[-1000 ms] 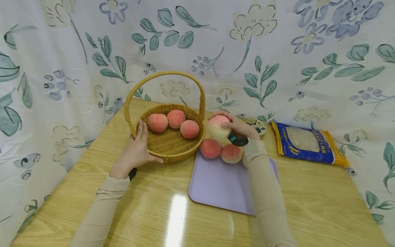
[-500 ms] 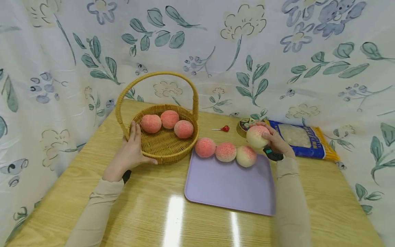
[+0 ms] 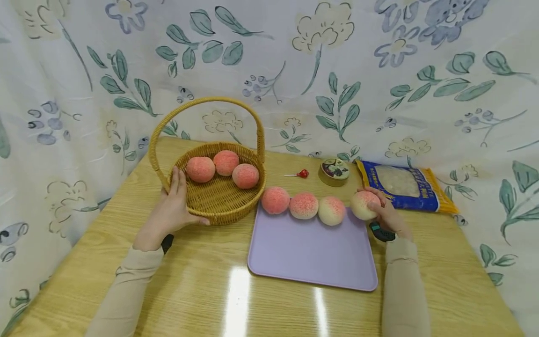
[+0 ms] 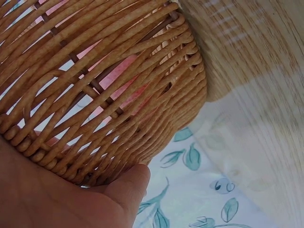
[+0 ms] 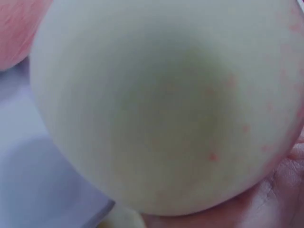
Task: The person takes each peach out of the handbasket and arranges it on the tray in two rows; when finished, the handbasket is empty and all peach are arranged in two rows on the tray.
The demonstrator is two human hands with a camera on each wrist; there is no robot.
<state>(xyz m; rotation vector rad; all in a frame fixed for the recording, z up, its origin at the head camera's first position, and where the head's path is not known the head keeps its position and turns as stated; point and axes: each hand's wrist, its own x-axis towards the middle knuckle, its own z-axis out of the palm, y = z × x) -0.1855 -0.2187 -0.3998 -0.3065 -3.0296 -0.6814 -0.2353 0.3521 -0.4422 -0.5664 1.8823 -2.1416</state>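
Note:
In the head view my right hand (image 3: 389, 217) grips a pale peach with a pink top (image 3: 364, 206) at the back right corner of the lilac tray (image 3: 311, 252). That peach fills the right wrist view (image 5: 161, 104). A pink peach (image 3: 275, 201), a speckled one (image 3: 303, 206) and a pale one (image 3: 331, 210) sit in a row along the tray's back edge. My left hand (image 3: 166, 213) rests on the left rim of the wicker basket (image 3: 223, 216), fingers straight and thumb along the front; three pink peaches (image 3: 245, 176) lie inside. The left wrist view shows the thumb against the weave (image 4: 142, 123).
Behind the tray are a red-headed small item with a thin stick (image 3: 302, 173) and a round patterned tin (image 3: 334, 172). A blue and yellow packet (image 3: 400, 185) lies at the back right. The basket's tall handle (image 3: 206, 99) arches upward. A floral cloth hangs behind the table.
My right hand has carried the pale peach rightward from near the basket, past the tin, and down to the tray's back right corner. My left hand stays on the basket; the head view has shifted.

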